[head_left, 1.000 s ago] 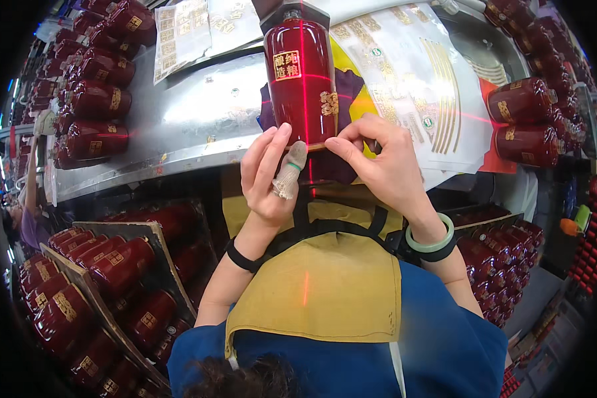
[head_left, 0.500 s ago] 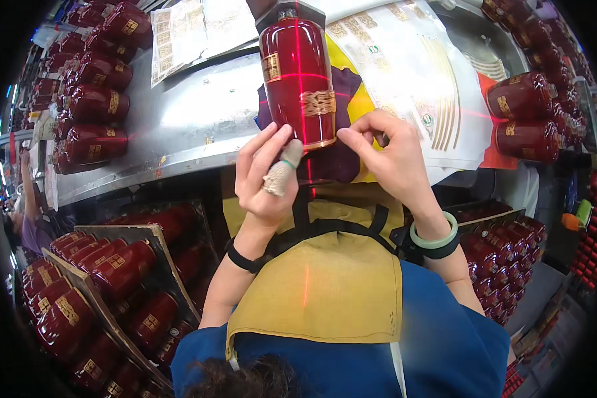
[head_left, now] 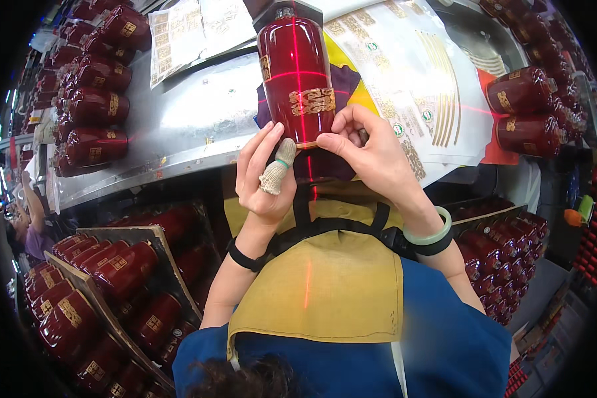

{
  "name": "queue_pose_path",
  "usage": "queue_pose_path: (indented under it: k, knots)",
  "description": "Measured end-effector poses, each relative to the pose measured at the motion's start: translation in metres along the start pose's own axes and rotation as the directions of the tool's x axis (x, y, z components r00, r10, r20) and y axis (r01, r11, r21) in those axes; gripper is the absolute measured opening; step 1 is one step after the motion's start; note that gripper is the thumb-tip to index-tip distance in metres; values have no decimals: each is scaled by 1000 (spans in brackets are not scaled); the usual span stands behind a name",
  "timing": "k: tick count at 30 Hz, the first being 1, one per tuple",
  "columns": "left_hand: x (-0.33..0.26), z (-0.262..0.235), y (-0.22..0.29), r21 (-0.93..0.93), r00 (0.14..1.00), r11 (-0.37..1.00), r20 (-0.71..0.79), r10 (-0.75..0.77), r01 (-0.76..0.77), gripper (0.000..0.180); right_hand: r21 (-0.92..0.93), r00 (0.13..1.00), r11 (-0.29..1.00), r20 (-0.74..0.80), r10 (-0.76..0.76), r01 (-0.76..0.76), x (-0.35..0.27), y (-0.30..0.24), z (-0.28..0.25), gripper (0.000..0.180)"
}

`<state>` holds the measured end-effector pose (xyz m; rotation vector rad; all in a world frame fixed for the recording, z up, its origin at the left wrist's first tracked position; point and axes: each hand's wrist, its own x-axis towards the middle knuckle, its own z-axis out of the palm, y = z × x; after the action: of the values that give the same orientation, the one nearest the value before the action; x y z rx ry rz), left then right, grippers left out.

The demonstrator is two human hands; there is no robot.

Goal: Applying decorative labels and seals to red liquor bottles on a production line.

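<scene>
A glossy dark red bottle (head_left: 292,50) lies on a dark purple cloth, its base toward me and its neck in a dark holder. Gold decoration (head_left: 315,101) sits on its lower part, and a gold band rings the base. My left hand (head_left: 266,172) grips the base's left side; one finger wears a knitted finger cover (head_left: 276,174) with a green band. At the base's right side, my right hand (head_left: 378,149) has its thumb on the edge and its fingers curled by the bottle's side. Thin red light lines cross on the bottle.
Sheets of gold decals (head_left: 378,66) lie right of the bottle, with more sheets (head_left: 179,40) at the far left. Red bottles line the metal bench (head_left: 172,113) on both sides. Bottle-filled crates (head_left: 156,235) stand below. Another person (head_left: 36,229) is at the left edge.
The bottle has turned about its length, its gold decoration shifting left and showing more. My right hand has moved left onto the base's edge; my left hand has barely moved.
</scene>
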<state>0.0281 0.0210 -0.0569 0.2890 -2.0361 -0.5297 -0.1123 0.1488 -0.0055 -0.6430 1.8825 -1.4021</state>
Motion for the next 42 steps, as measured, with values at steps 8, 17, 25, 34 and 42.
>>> queue_pose_path:
  k: [8,17,25,34,42]
  knots:
    - [1,1,3,89,998,994,31,62,-64,29,156,997,987,69,14,-25,0,0,-5,24]
    - [-7,9,22,241,981,970,190,-34,-13,71,257,994,962,-86,-67,87,-7,6,-22,26]
    - [11,-8,23,96,977,992,186,-103,86,62,6,943,990,-305,-135,144,-13,4,-15,13]
    - [14,4,5,-13,974,993,197,-114,119,54,-111,889,948,-329,-318,298,-16,8,16,9]
    - [19,7,8,202,922,974,386,21,-107,54,99,919,954,-315,-239,282,-19,17,21,8]
